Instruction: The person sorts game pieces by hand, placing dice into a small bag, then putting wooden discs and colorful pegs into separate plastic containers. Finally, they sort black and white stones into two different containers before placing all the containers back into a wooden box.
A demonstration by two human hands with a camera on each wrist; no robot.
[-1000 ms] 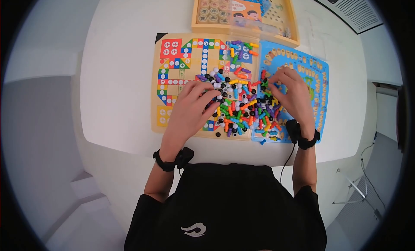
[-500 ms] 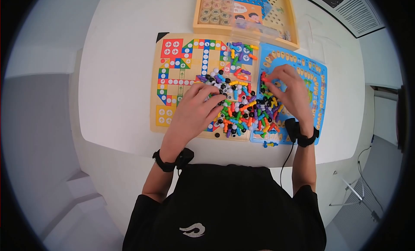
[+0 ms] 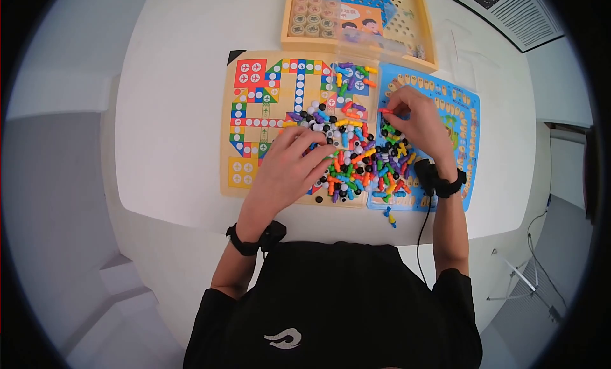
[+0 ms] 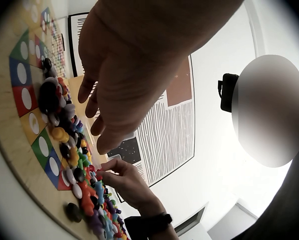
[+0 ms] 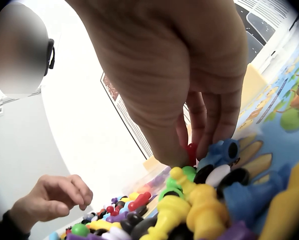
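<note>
My right hand (image 3: 420, 124) pinches a red pawn (image 3: 386, 111) between thumb and fingertips at the right side of the pile; its red head (image 5: 191, 152) shows in the right wrist view. My left hand (image 3: 289, 172) hovers at the left of the pile with relaxed, slightly bent fingers and nothing between them. Below both hands spreads a pile of coloured pawns (image 3: 366, 156) mixed with black and white round pieces. It lies across the wooden ludo board (image 3: 280, 102) and the blue game board (image 3: 470, 124). Yellow pawns (image 5: 207, 215) lie close under my right hand.
A clear plastic container (image 3: 359, 51) stands behind the pile, with several pawns at its near end. Farther back is a wooden box (image 3: 289, 44) holding round Chinese chess pieces (image 3: 312, 19) and an orange booklet (image 3: 363, 16). A blue-and-yellow pair of pawns (image 3: 390, 217) lies near the table's front edge.
My right hand has moved away from me, lifting the red pawn at the pile's far right. A yellow pawn now lies by the blue one at the front edge. My left hand has barely shifted.
</note>
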